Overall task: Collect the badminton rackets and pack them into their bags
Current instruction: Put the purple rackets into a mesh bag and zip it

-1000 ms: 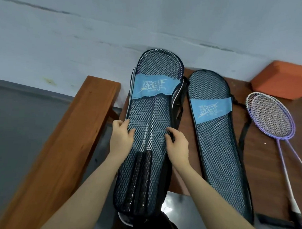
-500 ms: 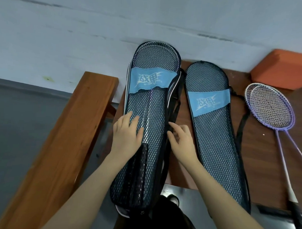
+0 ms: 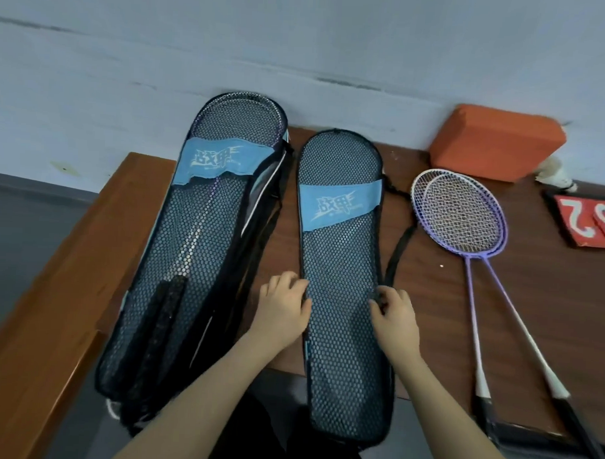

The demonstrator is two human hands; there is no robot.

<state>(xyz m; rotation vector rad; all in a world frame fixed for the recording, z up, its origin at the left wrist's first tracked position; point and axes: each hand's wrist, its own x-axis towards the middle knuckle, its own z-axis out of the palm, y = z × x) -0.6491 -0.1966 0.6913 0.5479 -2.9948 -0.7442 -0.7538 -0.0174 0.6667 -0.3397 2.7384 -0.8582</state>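
Both hands rest on the empty bag (image 3: 344, 265), the left hand (image 3: 284, 307) loosely on its left edge, the right hand (image 3: 395, 318) pinching its right rim. Left of them lies the filled bag (image 3: 204, 253); right, two loose rackets (image 3: 466, 221) on the tabletop (image 3: 549, 289). Next, likely open this bag for them
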